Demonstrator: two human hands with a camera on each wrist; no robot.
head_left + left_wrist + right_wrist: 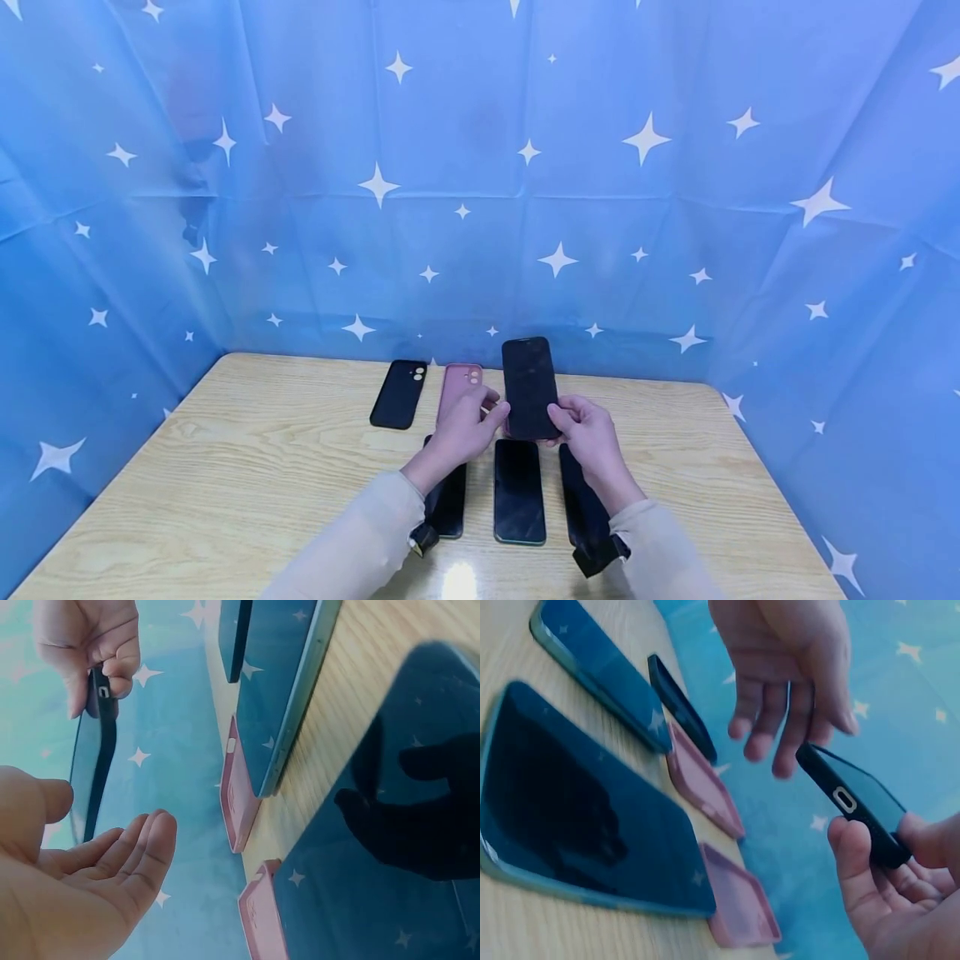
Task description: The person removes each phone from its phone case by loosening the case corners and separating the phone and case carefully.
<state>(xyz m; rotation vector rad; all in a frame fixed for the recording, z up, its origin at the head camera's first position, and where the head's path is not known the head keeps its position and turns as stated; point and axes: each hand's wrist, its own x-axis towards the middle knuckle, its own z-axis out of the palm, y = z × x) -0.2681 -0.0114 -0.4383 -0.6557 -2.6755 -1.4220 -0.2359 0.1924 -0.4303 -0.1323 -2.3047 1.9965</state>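
My right hand [588, 429] holds a phone in a black case [529, 388] by its lower right corner, thumb on the screen side and fingers behind. The case's port cutout shows in both wrist views. Above the table, the phone stands tilted with its dark screen facing me. My left hand [468, 425] is beside the phone's left edge, fingers extended and apart from it in the right wrist view. Under the left hand lies a pink phone case [457, 383]. A second pink case [742, 896] is mostly hidden behind the held phone in the head view.
Three dark-screened phones lie in a row nearer me: a left one [450, 504], a middle one [519, 492] and a right one [581, 496], the outer two partly covered by my arms. An empty black case [397, 394] lies back left. A starry blue curtain [480, 167] hangs behind.
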